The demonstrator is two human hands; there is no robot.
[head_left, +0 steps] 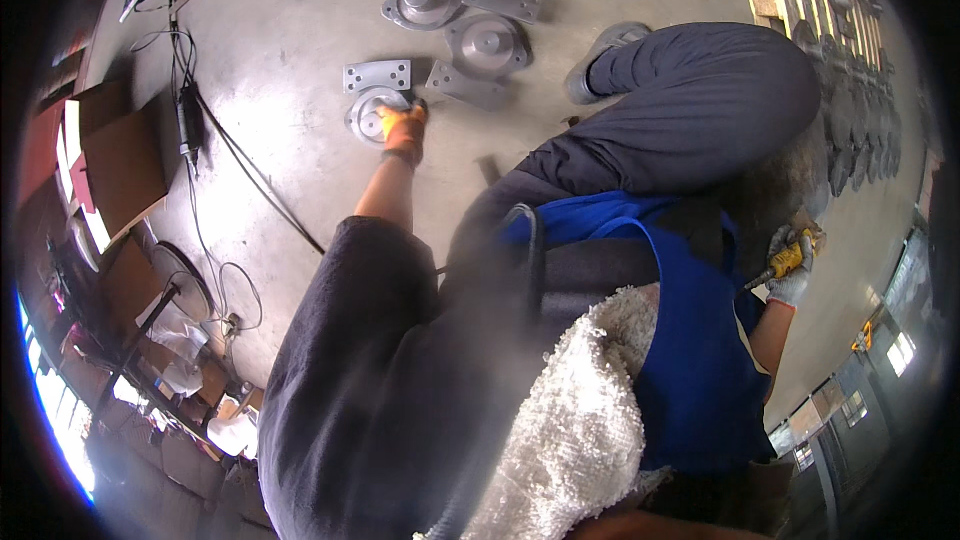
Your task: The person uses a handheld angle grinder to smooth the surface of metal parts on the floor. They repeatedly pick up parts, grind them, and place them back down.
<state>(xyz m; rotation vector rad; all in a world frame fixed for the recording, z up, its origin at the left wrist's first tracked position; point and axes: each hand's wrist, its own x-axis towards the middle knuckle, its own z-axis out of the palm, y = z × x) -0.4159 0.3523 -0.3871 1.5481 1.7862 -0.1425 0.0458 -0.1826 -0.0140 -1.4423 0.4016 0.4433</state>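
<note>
My left hand [403, 128], in an orange glove, reaches down to the concrete floor and rests on the edge of a round grey metal disc [368, 116]. A square grey plate with corner holes [377, 74] lies just behind that disc. My right hand [795, 278], in a pale grey glove, is held out to the right and grips a yellow-handled tool [785, 260]. The tool's working end is hidden. My dark trousers, a blue apron [690, 340] and a white fluffy cloth [580, 420] fill the middle of the view.
Several more grey discs [487, 40] and square plates [497, 0] lie on the floor farther off. Black cables [240, 165] run along the left. Cardboard boxes [120, 165] and a fan [180, 285] stand at the left. Rows of discs [850, 80] sit at the right.
</note>
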